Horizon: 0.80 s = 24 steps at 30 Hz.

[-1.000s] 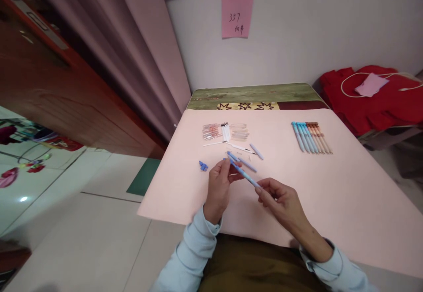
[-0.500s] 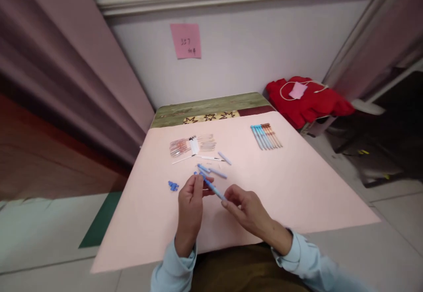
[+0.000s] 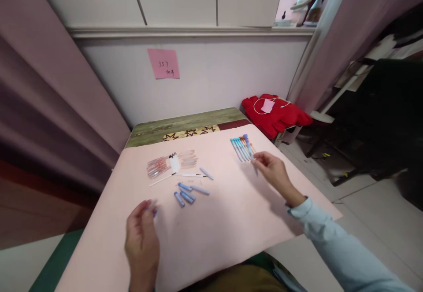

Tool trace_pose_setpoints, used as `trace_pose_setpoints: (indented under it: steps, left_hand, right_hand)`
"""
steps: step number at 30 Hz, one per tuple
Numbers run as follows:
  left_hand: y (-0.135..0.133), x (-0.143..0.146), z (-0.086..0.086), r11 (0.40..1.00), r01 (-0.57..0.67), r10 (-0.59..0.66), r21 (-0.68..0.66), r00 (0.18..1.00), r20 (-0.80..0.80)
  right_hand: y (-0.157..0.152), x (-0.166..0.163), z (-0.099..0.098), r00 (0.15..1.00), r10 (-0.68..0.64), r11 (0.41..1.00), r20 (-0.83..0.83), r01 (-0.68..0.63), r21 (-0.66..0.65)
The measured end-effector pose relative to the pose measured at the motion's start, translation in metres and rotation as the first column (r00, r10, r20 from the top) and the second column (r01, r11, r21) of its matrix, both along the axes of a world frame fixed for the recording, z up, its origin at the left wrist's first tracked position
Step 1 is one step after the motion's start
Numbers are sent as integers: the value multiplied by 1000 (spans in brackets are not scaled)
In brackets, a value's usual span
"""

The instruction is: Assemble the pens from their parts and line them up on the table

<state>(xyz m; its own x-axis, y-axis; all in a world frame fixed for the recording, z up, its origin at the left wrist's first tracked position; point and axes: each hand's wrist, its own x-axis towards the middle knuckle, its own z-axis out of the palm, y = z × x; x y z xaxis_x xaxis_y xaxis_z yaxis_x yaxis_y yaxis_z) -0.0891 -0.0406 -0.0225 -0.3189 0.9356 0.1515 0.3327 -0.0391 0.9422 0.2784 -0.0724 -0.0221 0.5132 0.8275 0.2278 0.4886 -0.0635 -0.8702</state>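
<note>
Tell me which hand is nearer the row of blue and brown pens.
Right. The right hand, holding a pen, is close beside the pen row; the left hand is well away, to the row's left.

Holds a pen (image 3: 248,146) in the right hand (image 3: 272,171), slanted at the brown end of a pen row (image 3: 242,149). Has the left hand (image 3: 142,230) beside a small blue piece (image 3: 154,212), too blurred to tell whether gripped. Faces blue parts (image 3: 187,196) lying between the hands, white refills (image 3: 174,164) bunched beyond amid clear tubes (image 3: 157,167), on a pink sheet (image 3: 218,239).
</note>
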Motion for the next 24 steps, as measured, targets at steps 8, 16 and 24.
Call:
trace_pose_setpoints:
  steps: [8, 16, 24]
  left_hand:
    - [4, -38, -24, 957, -283, 268, -62, 945, -186]
    - [6, -37, -24, 947, -301, 274, -114, 940, -205]
    - [10, -40, -28, 945, -293, 255, -145, 939, -231]
  right_hand:
    - [64, 107, -22, 897, -219, 860, 384, 364, -358]
    - [94, 114, -35, 891, -158, 826, 425, 355, -438]
    - [101, 112, -40, 891, -110, 819, 441, 333, -467]
